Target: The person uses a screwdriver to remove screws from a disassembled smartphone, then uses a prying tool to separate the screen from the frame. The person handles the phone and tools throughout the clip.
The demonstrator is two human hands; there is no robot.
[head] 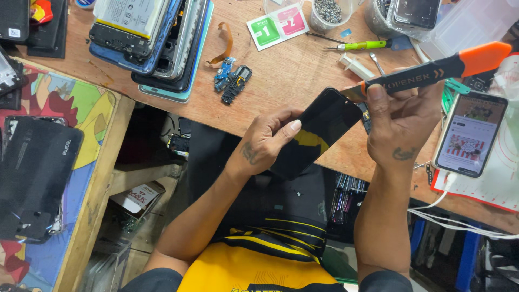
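Seen from above, the left hand (267, 141) pinches a black phone (316, 132) over the wooden bench's (281, 81) near edge while the right hand (403, 121), fingers clamped round an orange-and-black pry tool (432, 70), presses its tip at the phone's top corner, best kept shallow and flat.

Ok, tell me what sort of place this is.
Most likely a phone repair bench. The left hand holds a dark phone while the right hand works an orange-and-black prying tool at its edge. A stack of opened phones and loose small parts lie on the wooden table.
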